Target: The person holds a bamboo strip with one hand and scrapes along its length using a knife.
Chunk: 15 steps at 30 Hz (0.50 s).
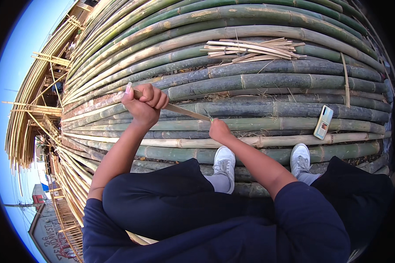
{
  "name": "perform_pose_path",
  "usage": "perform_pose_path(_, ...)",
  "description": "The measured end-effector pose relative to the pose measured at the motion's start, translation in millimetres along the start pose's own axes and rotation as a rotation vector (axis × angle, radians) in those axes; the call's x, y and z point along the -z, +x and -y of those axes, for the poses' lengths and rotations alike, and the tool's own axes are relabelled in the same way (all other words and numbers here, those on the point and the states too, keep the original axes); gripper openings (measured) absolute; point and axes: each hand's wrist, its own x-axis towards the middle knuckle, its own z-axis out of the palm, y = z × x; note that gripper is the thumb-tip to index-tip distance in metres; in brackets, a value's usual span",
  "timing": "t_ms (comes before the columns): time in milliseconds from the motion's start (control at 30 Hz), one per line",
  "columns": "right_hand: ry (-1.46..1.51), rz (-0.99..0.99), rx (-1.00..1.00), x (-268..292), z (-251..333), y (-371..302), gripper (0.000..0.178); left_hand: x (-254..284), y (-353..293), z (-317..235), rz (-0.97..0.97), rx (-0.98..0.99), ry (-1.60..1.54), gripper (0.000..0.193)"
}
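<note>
A narrow, flat, tan-brown bamboo strip (186, 111) runs slantwise between my two hands, its left end higher and farther off. My left hand (145, 103) is closed round that end, thumb raised, with a short bit of it poking out past the fingers. Lower and nearer to me, my right hand (220, 130) is closed at the other end, and its fingers hide that tip. A little green shows at the right hand's edge. Both hands are above the laid-out bamboo poles (245, 125).
A pile of pale split strips (254, 49) lies on the far poles. A phone (323, 122) rests at the right, near a single upright-lying strip (346, 81). My white shoes (224, 164) stand on the nearer poles. Stacked bamboo on racks (35, 101) rises at the left.
</note>
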Motion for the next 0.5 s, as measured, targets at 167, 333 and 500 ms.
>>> perform_pose_path(167, -0.179, 0.216, 0.063, 25, -2, 6, 0.024, 0, -5, 0, -0.004, -0.015, 0.034, 0.052)
perform_pose_path(333, 0.021, 0.028, 0.222, 70, 98, -27, 0.026, 4, -4, -2, -0.027, 0.0, -0.002, 0.052)
perform_pose_path(500, 0.108, -0.051, 0.257, 52, 100, -40, 0.025, 5, -2, -3, -0.072, -0.016, 0.024, 0.052)
